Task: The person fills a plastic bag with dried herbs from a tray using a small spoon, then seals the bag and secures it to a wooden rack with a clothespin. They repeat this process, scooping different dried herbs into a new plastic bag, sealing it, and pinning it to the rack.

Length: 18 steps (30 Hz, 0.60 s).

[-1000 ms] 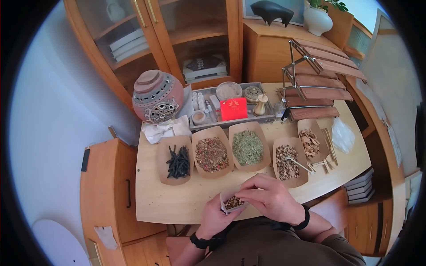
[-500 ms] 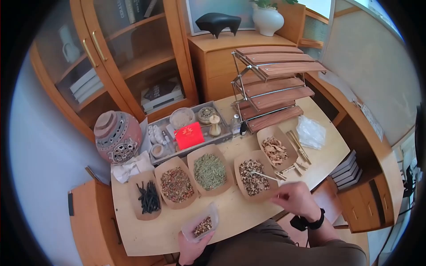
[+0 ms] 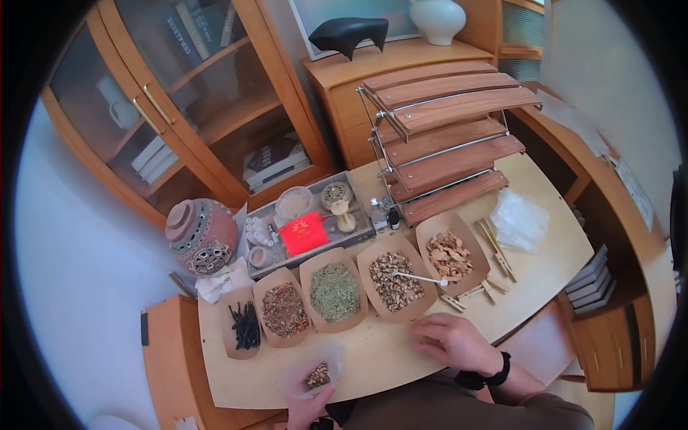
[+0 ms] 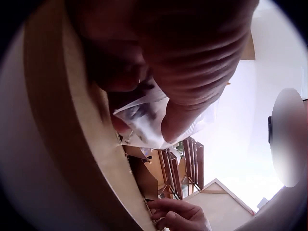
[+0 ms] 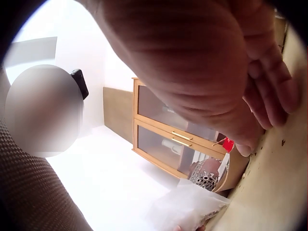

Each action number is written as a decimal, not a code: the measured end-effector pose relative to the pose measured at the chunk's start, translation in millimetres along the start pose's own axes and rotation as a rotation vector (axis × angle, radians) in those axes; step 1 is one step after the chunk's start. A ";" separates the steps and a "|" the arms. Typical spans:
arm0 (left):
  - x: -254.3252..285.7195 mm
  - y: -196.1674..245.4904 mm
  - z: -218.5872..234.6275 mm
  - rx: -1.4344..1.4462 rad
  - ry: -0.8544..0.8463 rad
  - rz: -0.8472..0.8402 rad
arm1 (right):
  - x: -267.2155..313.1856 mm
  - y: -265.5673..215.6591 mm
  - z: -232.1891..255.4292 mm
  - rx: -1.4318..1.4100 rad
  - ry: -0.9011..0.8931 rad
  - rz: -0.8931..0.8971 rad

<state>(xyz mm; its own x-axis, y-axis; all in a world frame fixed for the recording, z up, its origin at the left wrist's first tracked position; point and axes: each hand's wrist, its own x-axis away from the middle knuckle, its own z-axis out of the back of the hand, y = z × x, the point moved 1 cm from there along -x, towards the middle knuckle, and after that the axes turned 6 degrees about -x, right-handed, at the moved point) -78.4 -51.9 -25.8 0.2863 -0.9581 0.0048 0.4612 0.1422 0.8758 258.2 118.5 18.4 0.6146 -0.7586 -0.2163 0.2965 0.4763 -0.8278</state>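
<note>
The left hand grips a translucent pouch near the table's front edge, with brown dried pieces at its bottom. In the left wrist view, thumb and fingers pinch the clear pouch. The right hand is over the tabletop in front of the paper tray of dried pieces, fingers loosely bent, holding nothing visible. The right wrist view shows its fingertips close to the tabletop, with small crumbs near them. A white spoon lies across that tray.
Other paper trays hold wood chips, green herb, a reddish mix and black strips. Behind stand a grey tray with a red packet, a pierced pot and a slatted rack. Tongs and a plastic bag lie right.
The right hand has left the pouch and moved right, then down to the tabletop. The left hand has shifted left with the pouch. The head view has turned.
</note>
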 end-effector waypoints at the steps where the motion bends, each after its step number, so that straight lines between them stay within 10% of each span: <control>1: -3.9 4.8 -4.7 0.043 -0.090 -0.061 | 0.9 1.0 3.1 -0.009 -0.006 0.010; 7: -34.0 105.8 -43.1 0.155 -0.604 0.113 | -3.7 -11.3 20.1 -0.350 -0.111 0.007; 14: -37.0 121.0 -69.8 -0.084 -0.245 -0.325 | -15.9 14.1 27.5 -0.562 -0.166 0.090; 16: -22.6 112.9 -75.0 0.445 -0.280 0.149 | -23.3 9.9 29.5 -0.592 -0.170 0.099; 18: -14.5 103.5 -73.8 0.440 -0.232 0.135 | -30.4 0.9 28.2 -0.530 -0.112 0.108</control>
<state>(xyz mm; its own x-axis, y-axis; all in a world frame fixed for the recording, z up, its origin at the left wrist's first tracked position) 27.2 -4.9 29.1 0.1016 -0.9755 0.1950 0.0217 0.1981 0.9799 260.3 154.4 38.9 0.7037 -0.6522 -0.2818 -0.1632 0.2377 -0.9575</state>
